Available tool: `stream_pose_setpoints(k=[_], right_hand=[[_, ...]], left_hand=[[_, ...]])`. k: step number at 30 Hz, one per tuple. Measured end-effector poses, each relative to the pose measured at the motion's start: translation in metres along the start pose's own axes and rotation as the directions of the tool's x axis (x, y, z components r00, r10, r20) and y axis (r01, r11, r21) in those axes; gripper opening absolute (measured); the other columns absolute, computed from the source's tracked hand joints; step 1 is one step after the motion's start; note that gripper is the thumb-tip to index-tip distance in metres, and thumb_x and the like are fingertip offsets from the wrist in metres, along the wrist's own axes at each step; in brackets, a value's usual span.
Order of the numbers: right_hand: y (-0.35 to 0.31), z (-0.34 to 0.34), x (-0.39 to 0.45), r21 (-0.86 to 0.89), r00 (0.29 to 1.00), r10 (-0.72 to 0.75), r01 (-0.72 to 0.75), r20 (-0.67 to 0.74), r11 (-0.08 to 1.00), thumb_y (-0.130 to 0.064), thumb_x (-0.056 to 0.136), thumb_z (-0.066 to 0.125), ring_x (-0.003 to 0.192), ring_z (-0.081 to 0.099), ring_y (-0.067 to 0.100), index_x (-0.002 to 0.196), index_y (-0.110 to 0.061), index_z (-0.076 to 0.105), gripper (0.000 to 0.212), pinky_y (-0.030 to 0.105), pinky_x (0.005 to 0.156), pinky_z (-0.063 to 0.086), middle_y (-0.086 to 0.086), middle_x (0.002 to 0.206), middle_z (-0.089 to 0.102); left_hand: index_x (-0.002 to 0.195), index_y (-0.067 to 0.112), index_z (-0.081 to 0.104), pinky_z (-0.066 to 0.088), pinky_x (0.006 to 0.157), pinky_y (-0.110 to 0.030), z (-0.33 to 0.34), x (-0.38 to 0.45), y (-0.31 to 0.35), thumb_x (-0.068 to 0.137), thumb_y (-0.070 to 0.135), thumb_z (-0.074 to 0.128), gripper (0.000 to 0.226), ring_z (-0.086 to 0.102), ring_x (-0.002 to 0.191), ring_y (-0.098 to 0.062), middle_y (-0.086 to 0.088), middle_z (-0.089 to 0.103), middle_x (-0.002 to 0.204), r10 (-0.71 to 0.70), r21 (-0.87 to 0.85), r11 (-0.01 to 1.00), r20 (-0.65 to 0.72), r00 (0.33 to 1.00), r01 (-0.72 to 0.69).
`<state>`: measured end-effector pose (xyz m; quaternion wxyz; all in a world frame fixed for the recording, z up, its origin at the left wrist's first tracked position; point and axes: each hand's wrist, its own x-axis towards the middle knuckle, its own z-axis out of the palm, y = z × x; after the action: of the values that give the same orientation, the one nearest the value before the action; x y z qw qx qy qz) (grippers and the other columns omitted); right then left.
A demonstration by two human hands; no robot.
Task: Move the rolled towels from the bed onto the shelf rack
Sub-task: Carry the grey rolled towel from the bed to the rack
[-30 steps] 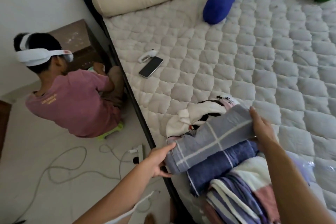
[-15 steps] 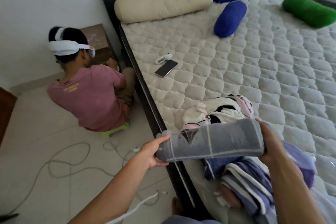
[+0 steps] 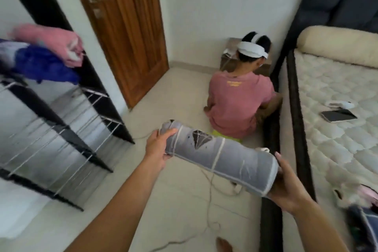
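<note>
A grey rolled towel (image 3: 223, 158) with white stripes and a dark diamond print hangs in the air over the floor, between bed and rack. My left hand (image 3: 158, 147) grips its far left end, and my right hand (image 3: 286, 182) cups its near right end. The black wire shelf rack (image 3: 67, 131) stands at the left, blurred, with a pink towel (image 3: 55, 44) and a blue towel (image 3: 41, 65) on its top tier. The bed (image 3: 337, 145) lies at the right; more towels (image 3: 362, 206) sit at its near edge, partly cut off.
A person in a pink shirt (image 3: 239, 102) sits on the floor beside the bed, facing away. White cables (image 3: 210, 200) trail over the tiles below the towel. A wooden door (image 3: 124, 26) is behind the rack. A phone (image 3: 338, 115) and a cream bolster (image 3: 337, 45) lie on the bed.
The view has swung left from the bed toward the rack. Both hands have carried the grey rolled towel off the bed and out over the floor.
</note>
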<state>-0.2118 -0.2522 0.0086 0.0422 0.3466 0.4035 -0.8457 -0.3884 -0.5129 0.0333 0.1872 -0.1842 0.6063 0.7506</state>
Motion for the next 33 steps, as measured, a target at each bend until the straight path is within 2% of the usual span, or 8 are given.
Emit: stream_pose_setpoints(k=[4, 8, 11, 14, 19, 24, 29, 33], right_hand=[[0.022, 0.110, 0.028, -0.178, 0.974, 0.069, -0.031, 0.214, 0.984, -0.054, 0.086, 0.043, 0.094, 0.066, 0.028, 0.113, -0.024, 0.065, 0.046, 0.041, 0.075, 0.051, 0.002, 0.094, 0.077], [0.052, 0.199, 0.055, -0.255, 0.910, 0.063, 0.048, 0.411, 0.966, -0.046, 0.030, 0.085, 0.081, 0.073, 0.024, 0.114, -0.017, 0.063, 0.091, 0.036, 0.065, 0.058, 0.005, 0.095, 0.077], [0.075, 0.258, 0.084, -0.234, 0.866, 0.034, 0.097, 0.498, 0.967, -0.028, 0.062, 0.070, 0.096, 0.070, 0.027, 0.130, -0.010, 0.052, 0.073, 0.034, 0.064, 0.059, 0.013, 0.119, 0.068], [0.091, 0.318, 0.118, -0.250, 0.828, -0.063, 0.239, 0.557, 0.938, -0.003, 0.082, 0.050, 0.110, 0.061, 0.033, 0.132, -0.011, 0.048, 0.050, 0.031, 0.069, 0.059, 0.018, 0.127, 0.060], [0.091, 0.428, 0.164, -0.266, 0.730, -0.111, 0.380, 0.674, 0.886, -0.003, 0.075, 0.057, 0.094, 0.065, 0.029, 0.119, -0.012, 0.053, 0.045, 0.024, 0.064, 0.057, 0.014, 0.107, 0.065], [0.092, 0.516, 0.197, -0.270, 0.674, -0.097, 0.417, 0.732, 0.868, -0.013, 0.058, 0.066, 0.099, 0.065, 0.027, 0.129, -0.013, 0.046, 0.074, 0.028, 0.066, 0.057, 0.010, 0.114, 0.062], [0.108, 0.592, 0.206, -0.265, 0.649, -0.097, 0.437, 0.755, 0.860, -0.031, 0.048, 0.076, 0.107, 0.063, 0.021, 0.117, -0.038, 0.053, 0.073, 0.041, 0.085, 0.054, 0.000, 0.120, 0.062], [0.137, 0.648, 0.206, -0.277, 0.630, -0.056, 0.418, 0.775, 0.865, -0.024, 0.067, 0.080, 0.101, 0.065, 0.012, 0.117, -0.039, 0.049, 0.060, 0.026, 0.075, 0.056, -0.005, 0.116, 0.062]], left_hand=[[0.116, 0.020, 0.060, 0.054, 0.082, -0.045, -0.106, -0.004, 0.045, 0.082, 0.017, 0.071, 0.036, 0.064, 0.090, -0.026, -0.008, 0.067, 0.109, 0.153, -0.099, 0.981, -0.158, 0.976, -0.170], [0.114, 0.018, 0.060, 0.054, 0.084, -0.046, -0.184, -0.011, 0.082, 0.083, 0.012, 0.070, 0.033, 0.064, 0.093, -0.024, -0.003, 0.067, 0.105, 0.298, -0.138, 0.927, -0.297, 0.907, -0.349], [0.117, 0.019, 0.055, 0.055, 0.086, -0.048, -0.232, 0.000, 0.104, 0.084, 0.014, 0.070, 0.036, 0.062, 0.098, -0.024, -0.004, 0.061, 0.111, 0.334, -0.178, 0.881, -0.423, 0.842, -0.439], [0.132, 0.012, 0.047, 0.058, 0.067, -0.039, -0.267, 0.024, 0.122, 0.084, 0.016, 0.070, 0.054, 0.062, 0.098, -0.022, -0.010, 0.057, 0.125, 0.257, -0.331, 0.828, -0.493, 0.831, -0.452], [0.137, 0.009, 0.045, 0.057, 0.079, -0.043, -0.298, 0.077, 0.166, 0.079, 0.023, 0.073, 0.066, 0.061, 0.113, -0.030, -0.016, 0.059, 0.129, 0.130, -0.566, 0.700, -0.499, 0.857, -0.436], [0.129, 0.014, 0.052, 0.055, 0.071, -0.045, -0.311, 0.120, 0.212, 0.083, 0.027, 0.071, 0.051, 0.062, 0.102, -0.025, -0.009, 0.064, 0.116, 0.075, -0.555, 0.741, -0.490, 0.868, -0.377], [0.132, 0.016, 0.052, 0.056, 0.073, -0.038, -0.358, 0.154, 0.258, 0.078, 0.026, 0.075, 0.059, 0.059, 0.117, -0.026, -0.005, 0.063, 0.126, 0.206, -0.406, 0.732, -0.633, 0.746, -0.547], [0.130, 0.014, 0.056, 0.055, 0.067, -0.033, -0.414, 0.186, 0.298, 0.071, 0.031, 0.080, 0.065, 0.064, 0.108, -0.024, -0.006, 0.067, 0.123, 0.177, -0.363, 0.768, -0.672, 0.719, -0.528]])
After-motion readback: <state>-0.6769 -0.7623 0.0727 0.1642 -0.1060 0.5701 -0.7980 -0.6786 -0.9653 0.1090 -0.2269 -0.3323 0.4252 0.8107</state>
